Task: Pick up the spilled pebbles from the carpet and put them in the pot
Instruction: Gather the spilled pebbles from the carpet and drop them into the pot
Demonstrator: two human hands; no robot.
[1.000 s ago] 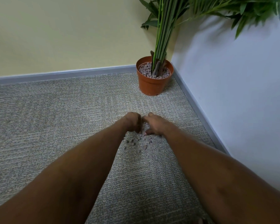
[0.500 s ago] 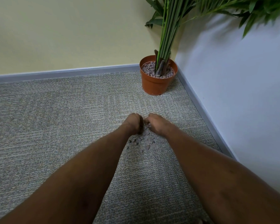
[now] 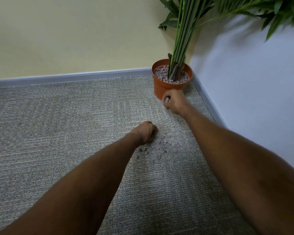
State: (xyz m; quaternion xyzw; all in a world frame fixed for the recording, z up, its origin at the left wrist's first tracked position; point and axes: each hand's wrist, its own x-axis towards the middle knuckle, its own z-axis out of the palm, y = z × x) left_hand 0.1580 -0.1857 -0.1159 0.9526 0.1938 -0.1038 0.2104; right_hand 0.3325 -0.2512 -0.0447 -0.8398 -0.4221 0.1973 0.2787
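The right hand (image 3: pixel 174 101) is raised off the floor in front of the round terracotta-orange plastic pot (image 3: pixel 161 89), its fingers curled into a loose fist around a few small pinkish-grey clay pebbles, one or two of which show between thumb and forefinger. The fist overlaps the lower front wall of the pot in the head view, below the rim; whether it touches the pot cannot be told.

The left hand (image 3: pixel 145 133) is down on the grey-beige looped carpet (image 3: pixel 58 133), knuckles up and fingers bent inward and pressed together at the left edge of the scattered pinkish-grey pebbles on the carpet (image 3: pixel 163 145). Its fingertips are hidden under the hand, so whether it pinches any pebble cannot be told.

The loose pebbles lie spread thinly between the two forearms, just right of the left hand and well apart from the pot. A few dark green scraps lie among them at the left.

The pot stands upright in the corner where the pale yellow wall (image 3: pixel 75 34) meets the pale lilac wall (image 3: pixel 253 85), near the grey skirting strip (image 3: pixel 75 78). It is filled close to the rim with the same kind of pebbles, and a green-stemmed leafy plant (image 3: pixel 183 31) rises from its middle.

No brand, label or writing shows on the pot or anywhere else.
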